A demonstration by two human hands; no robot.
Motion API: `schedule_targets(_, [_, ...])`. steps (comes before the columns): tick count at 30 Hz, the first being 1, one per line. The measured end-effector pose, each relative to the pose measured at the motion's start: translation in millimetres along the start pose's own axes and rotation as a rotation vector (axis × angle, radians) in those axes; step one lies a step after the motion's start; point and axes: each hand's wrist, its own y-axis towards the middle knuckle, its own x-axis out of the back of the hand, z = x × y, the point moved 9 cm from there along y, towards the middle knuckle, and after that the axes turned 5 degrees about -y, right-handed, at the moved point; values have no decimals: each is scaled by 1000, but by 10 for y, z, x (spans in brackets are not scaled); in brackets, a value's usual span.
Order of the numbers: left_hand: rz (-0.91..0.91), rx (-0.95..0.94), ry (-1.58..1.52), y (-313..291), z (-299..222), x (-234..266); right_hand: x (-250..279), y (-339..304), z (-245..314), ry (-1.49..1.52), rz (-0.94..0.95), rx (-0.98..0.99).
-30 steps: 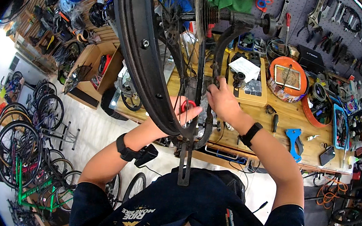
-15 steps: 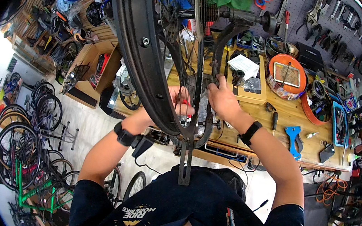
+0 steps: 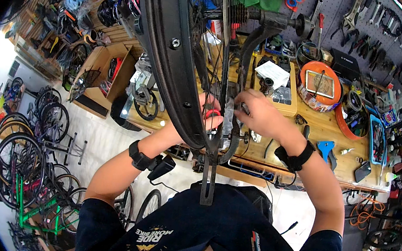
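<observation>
A black bicycle rim (image 3: pixel 171 65) with spokes stands upright in a dark wheel truing stand (image 3: pixel 251 56), close in front of me. My left hand (image 3: pixel 207 116) is behind the rim's lower part, its fingers closed around a small red spoke wrench (image 3: pixel 212 113) among the spokes. The rim and spokes partly hide those fingers. My right hand (image 3: pixel 262 114) is on the other side of the wheel, beside the stand's arm. Its fingers are curled but apart, with a gap between forefinger and thumb and nothing visible in them.
On the wooden workbench (image 3: pixel 283 156) are an open cardboard box (image 3: pixel 285 103) with parts, an orange round tin (image 3: pixel 320 85), a blue tool (image 3: pixel 326 149) and a screwdriver (image 3: pixel 305 132). Tools hang on the pegboard (image 3: pixel 326 20). Bicycles (image 3: pixel 29 154) stand at left.
The rim now appears further right. My right hand has come off the stand's arm and turned inward, its fingers loosened. The red spoke wrench shows more plainly in my left hand.
</observation>
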Motion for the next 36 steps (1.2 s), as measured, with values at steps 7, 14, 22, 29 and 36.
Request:
schedule_targets(7, [251, 126, -19, 20, 66, -75, 241, -42, 517, 126, 40, 37])
schedule_targets(14, [415, 164, -336, 26, 234, -38, 258, -58, 632, 289, 127, 23])
schedule_targets(22, [142, 214, 97, 81, 271, 75, 156, -70, 453, 253, 134, -46])
schedule_targets(29, [99, 177, -193, -78, -162, 89, 108, -104, 434, 274, 176, -67])
schedule_targets(36, [55, 163, -514, -91, -919, 137, 125, -103, 395, 272, 163, -68])
